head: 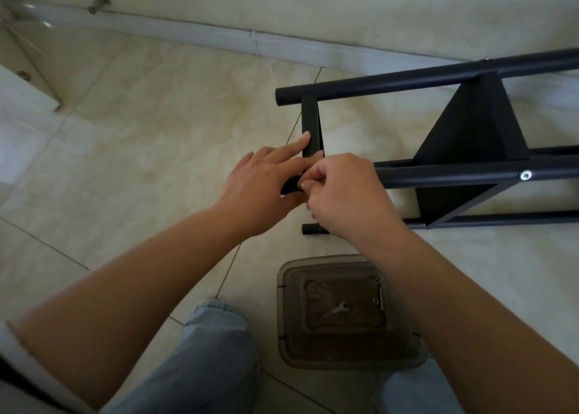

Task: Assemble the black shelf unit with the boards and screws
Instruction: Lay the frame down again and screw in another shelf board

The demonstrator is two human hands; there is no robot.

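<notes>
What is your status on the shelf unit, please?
Left hand steadies the end board. Right hand pinches something small at the near pole, item hidden. Shelf unit on its side. Wrench in the tray.

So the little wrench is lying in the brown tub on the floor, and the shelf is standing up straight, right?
Not quite. The wrench does lie in the brown tub on the floor, but the black shelf unit is not standing up. The head view shows it lying on its side on the tiles, poles running sideways.
</notes>
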